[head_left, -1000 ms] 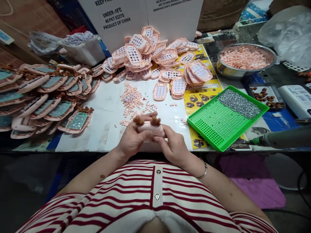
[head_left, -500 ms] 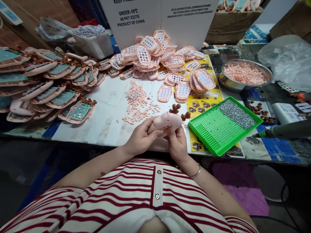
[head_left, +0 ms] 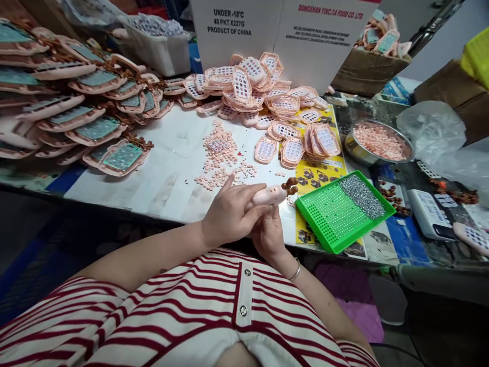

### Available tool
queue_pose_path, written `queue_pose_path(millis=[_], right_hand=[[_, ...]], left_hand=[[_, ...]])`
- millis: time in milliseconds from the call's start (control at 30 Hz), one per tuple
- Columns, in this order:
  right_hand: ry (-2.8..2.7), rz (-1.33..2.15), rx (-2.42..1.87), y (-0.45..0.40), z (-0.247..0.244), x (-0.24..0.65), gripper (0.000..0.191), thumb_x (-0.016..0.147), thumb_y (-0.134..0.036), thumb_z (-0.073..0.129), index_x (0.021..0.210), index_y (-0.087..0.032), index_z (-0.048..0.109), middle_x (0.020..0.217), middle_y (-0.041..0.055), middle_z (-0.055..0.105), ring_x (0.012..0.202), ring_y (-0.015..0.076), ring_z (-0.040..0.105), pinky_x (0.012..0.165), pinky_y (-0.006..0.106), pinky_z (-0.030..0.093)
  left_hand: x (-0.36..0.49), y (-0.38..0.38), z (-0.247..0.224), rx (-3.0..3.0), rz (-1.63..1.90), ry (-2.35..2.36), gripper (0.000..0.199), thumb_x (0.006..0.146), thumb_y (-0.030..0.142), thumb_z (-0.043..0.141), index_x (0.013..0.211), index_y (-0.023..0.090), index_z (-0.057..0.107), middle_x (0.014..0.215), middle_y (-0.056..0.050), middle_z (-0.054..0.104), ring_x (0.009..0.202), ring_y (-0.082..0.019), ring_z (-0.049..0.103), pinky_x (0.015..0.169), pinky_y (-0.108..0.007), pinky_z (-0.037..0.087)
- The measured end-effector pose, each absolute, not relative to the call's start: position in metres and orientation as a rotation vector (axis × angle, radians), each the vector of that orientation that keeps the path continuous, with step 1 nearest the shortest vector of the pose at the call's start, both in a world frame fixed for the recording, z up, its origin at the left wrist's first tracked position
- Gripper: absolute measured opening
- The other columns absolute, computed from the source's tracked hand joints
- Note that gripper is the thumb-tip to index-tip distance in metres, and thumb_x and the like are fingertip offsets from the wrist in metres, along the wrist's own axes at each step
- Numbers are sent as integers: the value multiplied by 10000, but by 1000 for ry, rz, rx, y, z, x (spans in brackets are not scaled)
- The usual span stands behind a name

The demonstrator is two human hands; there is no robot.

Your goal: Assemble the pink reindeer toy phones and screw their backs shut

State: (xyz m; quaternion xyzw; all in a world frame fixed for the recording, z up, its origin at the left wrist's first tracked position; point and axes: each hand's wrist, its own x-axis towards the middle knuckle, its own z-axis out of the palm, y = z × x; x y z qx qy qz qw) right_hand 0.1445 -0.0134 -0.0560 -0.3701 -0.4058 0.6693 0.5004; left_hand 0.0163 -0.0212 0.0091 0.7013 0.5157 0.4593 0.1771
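A pale pink plastic toy casing [head_left: 270, 195] with brown antlers [head_left: 291, 186] is held between my two hands above the table's front edge. My left hand [head_left: 231, 210] grips its left end, with the thumb beneath and a finger stretched out toward the table. My right hand [head_left: 268, 234] is closed under the casing, its fingertips against the lower side; part of it is hidden behind my left hand. Small pink button pieces [head_left: 219, 153] lie loose just beyond my hands. To the right sits a green perforated tray [head_left: 319, 216] with silver screws [head_left: 362, 196] heaped at its far end.
Casings with green circuit boards [head_left: 124, 155] are stacked at the left. Pink keypad shells [head_left: 244, 89] pile up before a white carton [head_left: 263, 30]. A metal bowl [head_left: 357, 151] of pink pieces and a white box-shaped device [head_left: 430, 214] stand at the right.
The casing has turned so its side faces me, and it sits slightly lower. My left hand has shifted over its left end. The view has swung to the right.
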Motion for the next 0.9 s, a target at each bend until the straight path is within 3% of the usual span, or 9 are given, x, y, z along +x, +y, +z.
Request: queue_pose_path(millis=[200, 400, 500, 600, 667, 700, 800, 900], right_hand=[[-948, 1596, -925, -17, -48, 129, 645, 938, -692, 422, 1444, -292, 404, 1496, 97, 569, 1397, 211, 555, 1087, 428, 563], [-909, 1577, -961, -7, -50, 129, 587, 960, -670, 400, 1425, -316, 448, 1478, 60, 589, 1405, 192, 542, 1157, 430, 505], [-861, 1669, -953, -8, -50, 135, 553, 940, -688, 453, 1343, -313, 511, 1354, 59, 672, 1236, 191, 658, 1062, 407, 571], [-1106, 1874, -1020, -10, -43, 155, 521, 907, -687, 538, 1210, -265, 575, 987, 50, 756, 808, 193, 731, 746, 380, 644], [-1461, 1633, -1154, -10, -36, 173, 444, 866, -632, 649, 1039, -224, 629, 739, 18, 693, 619, 178, 653, 630, 358, 607], [-1618, 1346, -1205, -9, -33, 181, 403, 841, -591, 703, 967, -214, 643, 710, 21, 668, 625, 185, 637, 655, 375, 603], [-1852, 558, -1173, -5, -27, 195, 392, 795, -489, 789, 1044, -210, 671, 965, 115, 697, 934, 280, 667, 900, 501, 579], [-1888, 395, -1139, 1, -31, 199, 491, 816, -455, 780, 1218, -227, 615, 1178, 156, 656, 1139, 311, 622, 1006, 551, 530]], left_hand=[[28, -15, 6, 2097, 1339, 1509, 282, 926, 361, 605, 1103, 179, 727, 984, -101, 802, 900, -290, 741, 1182, -578, 314], [20, -8, -2, 2002, 1305, 1581, 352, 922, 422, 609, 1167, 186, 701, 1093, -110, 787, 1001, -311, 715, 1174, -586, 297], [13, -9, -2, 1919, 1295, 1608, 347, 868, 428, 677, 1117, 191, 726, 1048, -102, 785, 956, -300, 713, 1114, -539, 393], [-2, -13, 0, 1765, 1215, 1577, 327, 826, 397, 722, 1082, 195, 754, 983, -75, 783, 867, -258, 711, 875, -388, 540], [-12, -16, 0, 1702, 1178, 1505, 333, 813, 371, 735, 1093, 194, 765, 989, -61, 786, 870, -242, 712, 805, -333, 548], [-17, -17, 0, 1677, 1170, 1466, 338, 807, 362, 740, 1098, 191, 769, 998, -58, 789, 881, -240, 713, 805, -321, 549], [-25, -22, -3, 1607, 1148, 1422, 329, 806, 337, 737, 1094, 183, 776, 999, -53, 793, 892, -238, 713, 811, -312, 548], [-28, -24, -4, 1673, 1103, 1486, 289, 795, 323, 742, 1055, 205, 788, 986, -45, 790, 883, -235, 701, 804, -320, 529]])
